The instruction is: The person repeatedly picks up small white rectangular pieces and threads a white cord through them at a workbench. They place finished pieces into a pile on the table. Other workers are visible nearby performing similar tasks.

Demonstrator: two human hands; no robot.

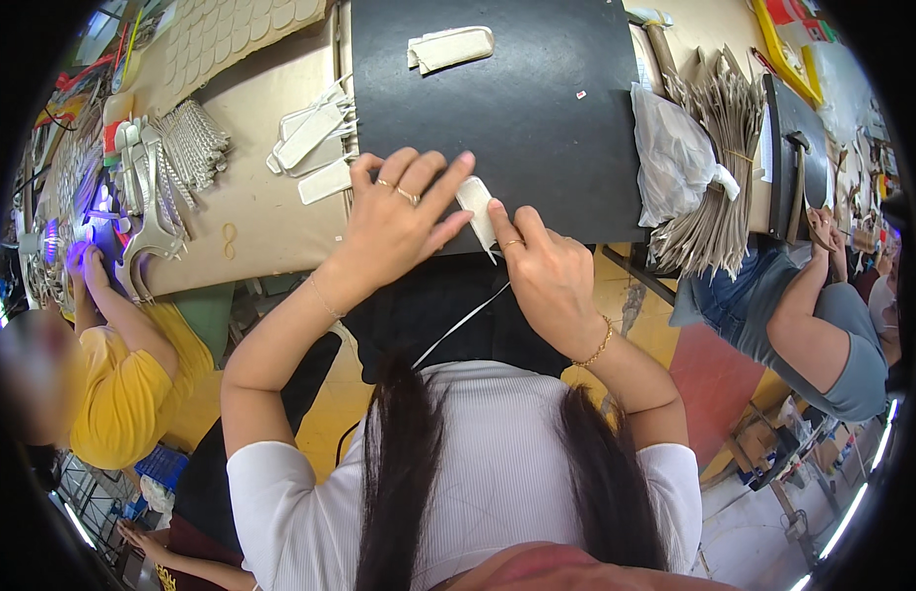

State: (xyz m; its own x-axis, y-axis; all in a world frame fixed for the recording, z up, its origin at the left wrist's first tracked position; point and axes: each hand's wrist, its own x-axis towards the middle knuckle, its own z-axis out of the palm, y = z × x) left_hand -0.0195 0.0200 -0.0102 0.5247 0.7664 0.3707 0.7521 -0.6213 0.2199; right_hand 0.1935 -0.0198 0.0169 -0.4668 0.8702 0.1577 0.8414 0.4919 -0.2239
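Observation:
A small off-white tab with one rounded end (475, 201) lies at the front edge of the black mat (547, 128). My right hand (550, 273) grips its lower end, the index finger pressed along the top and the other fingers curled; its thumb is hidden. Just left of the tab hovers my left hand (404, 204), fingers spread, thumb tip close to the tab's edge; whether it touches I cannot tell. Below the tab, a thin white strand (465, 320) runs down across my dark lap. Farther back on the mat rests a short stack of similar tabs (451, 47).
Several tabs with thin ends (310, 138) are heaped left of the mat. Beyond them are braided strips (194, 143) and a scored beige sheet (236, 34). On the right stand a plastic bag (670, 158) and a tied strip bundle (726, 163). Co-workers sit on both sides.

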